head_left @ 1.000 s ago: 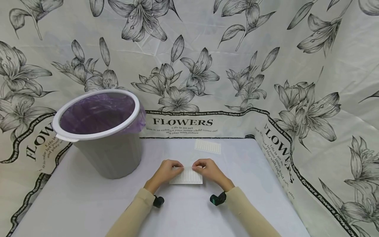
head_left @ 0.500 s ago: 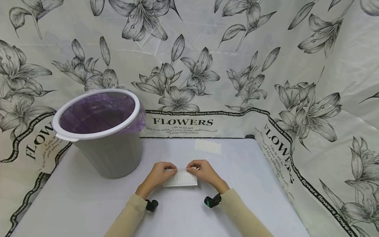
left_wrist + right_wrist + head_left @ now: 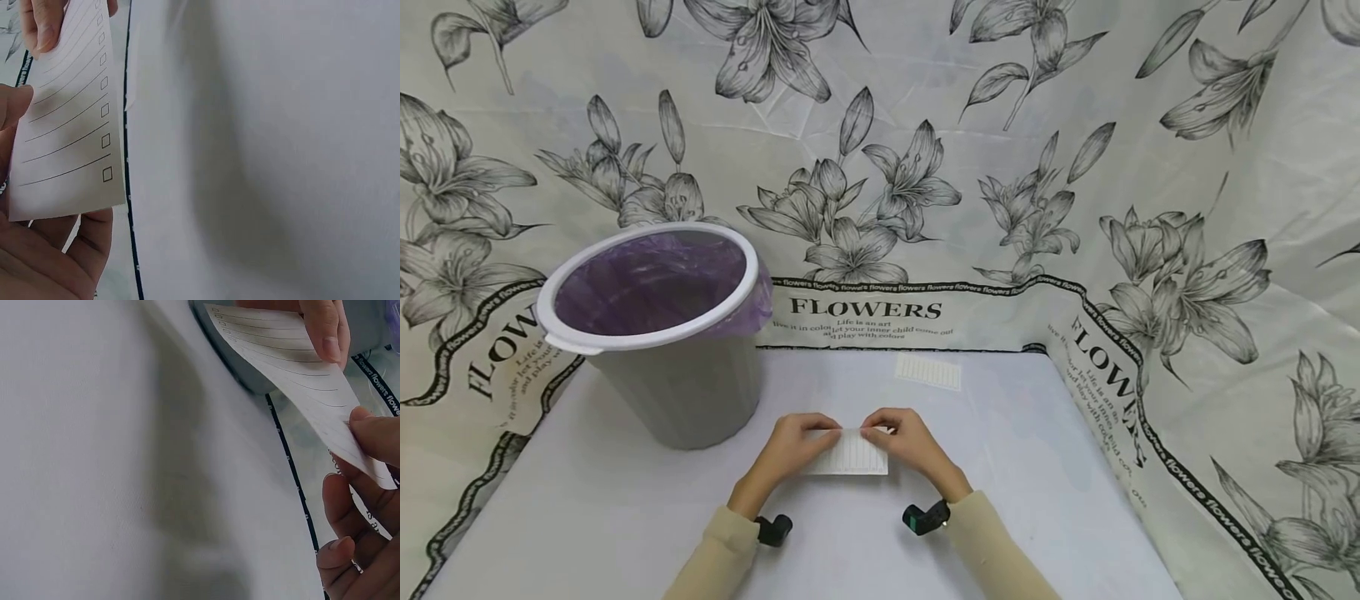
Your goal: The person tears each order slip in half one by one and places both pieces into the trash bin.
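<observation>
A white checklist sheet (image 3: 856, 457), ruled with lines that each end in a small square box, is held up by both hands. My left hand (image 3: 796, 446) pinches its far edge near the left corner, thumb on the printed face and fingers behind. Close beside it, my right hand (image 3: 910, 440) pinches the same edge toward the other end. Seen from the left wrist, the sheet (image 3: 69, 137) tilts over the table. It bows in a gentle curve in the right wrist view, where the right thumb (image 3: 375, 437) presses its printed side.
Farther back on the white table (image 3: 1037, 500) lies a second lined sheet (image 3: 928, 372). To the left stands a grey waste bin (image 3: 685, 400) with a white rim and a purple bag liner (image 3: 647, 283). Flower-printed cloth (image 3: 880, 233) hangs around the table's back and sides.
Both hands have shifted left and slightly nearer with the sheet between them, still pinching its far edge. The second sheet and the bin stay in place.
</observation>
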A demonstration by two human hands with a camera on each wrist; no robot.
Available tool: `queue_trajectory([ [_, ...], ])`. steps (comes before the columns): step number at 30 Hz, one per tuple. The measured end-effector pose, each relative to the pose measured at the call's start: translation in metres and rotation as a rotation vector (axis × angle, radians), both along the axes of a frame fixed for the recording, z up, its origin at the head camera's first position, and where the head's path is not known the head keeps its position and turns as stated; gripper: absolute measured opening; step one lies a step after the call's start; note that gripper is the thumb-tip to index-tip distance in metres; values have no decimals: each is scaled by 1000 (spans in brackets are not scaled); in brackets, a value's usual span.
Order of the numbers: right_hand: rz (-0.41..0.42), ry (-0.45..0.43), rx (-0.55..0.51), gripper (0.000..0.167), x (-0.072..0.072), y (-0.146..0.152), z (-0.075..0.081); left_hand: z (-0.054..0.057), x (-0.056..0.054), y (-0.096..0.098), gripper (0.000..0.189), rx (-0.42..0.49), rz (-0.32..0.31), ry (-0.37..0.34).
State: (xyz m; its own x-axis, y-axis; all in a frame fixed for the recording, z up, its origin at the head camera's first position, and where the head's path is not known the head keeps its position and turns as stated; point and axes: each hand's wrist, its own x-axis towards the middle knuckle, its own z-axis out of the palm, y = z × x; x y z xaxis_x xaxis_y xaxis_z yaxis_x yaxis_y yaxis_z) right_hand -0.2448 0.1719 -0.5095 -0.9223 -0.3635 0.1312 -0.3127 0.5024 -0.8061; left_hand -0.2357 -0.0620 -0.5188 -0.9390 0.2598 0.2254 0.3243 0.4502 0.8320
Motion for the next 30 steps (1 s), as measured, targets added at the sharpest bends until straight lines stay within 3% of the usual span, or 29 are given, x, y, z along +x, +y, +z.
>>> queue_trajectory([
  [11,1,-15,-12,7,9,-10,2,0,9,-5,9,19,5,-9],
  [21,58,36,1,6,10,-20,5,5,11,-11,8,33,-33,-75],
  [30,85,9,24,7,13,-25,6,3,11,-11,10,11,-61,-15],
])
